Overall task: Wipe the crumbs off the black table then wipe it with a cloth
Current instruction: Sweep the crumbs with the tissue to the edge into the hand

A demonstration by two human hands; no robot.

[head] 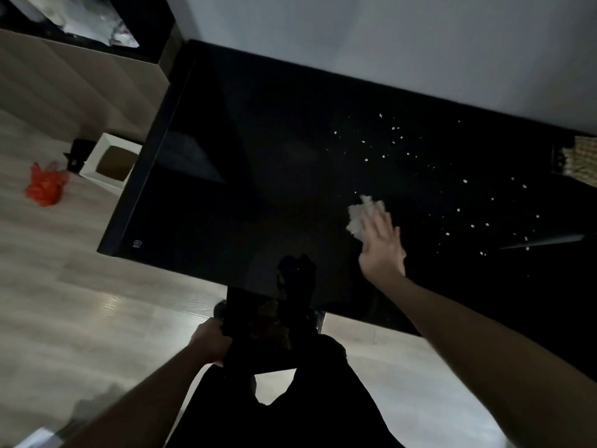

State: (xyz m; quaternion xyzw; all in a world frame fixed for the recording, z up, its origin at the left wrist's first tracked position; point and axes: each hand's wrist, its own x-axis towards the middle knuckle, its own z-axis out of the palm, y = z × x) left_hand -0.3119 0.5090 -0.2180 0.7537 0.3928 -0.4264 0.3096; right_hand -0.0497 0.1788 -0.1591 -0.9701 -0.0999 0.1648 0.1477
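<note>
The glossy black table [245,163] fills the middle of the view. Several small white crumbs [420,163] are scattered over its right half. My right hand [382,244] lies flat on the table near the crumbs, pressing a crumpled white tissue or cloth [361,215] under its fingers. My left hand [210,342] is below the table's near edge and grips a dark flat object [258,337], which looks like a black tray or dustpan; its shape is hard to make out in the dim light.
A white wall runs behind the table. A woven item [581,163] sits at the table's right end. On the wooden floor to the left are a white open box [111,161] and a red plastic bag [45,185]. My dark-clothed legs are below.
</note>
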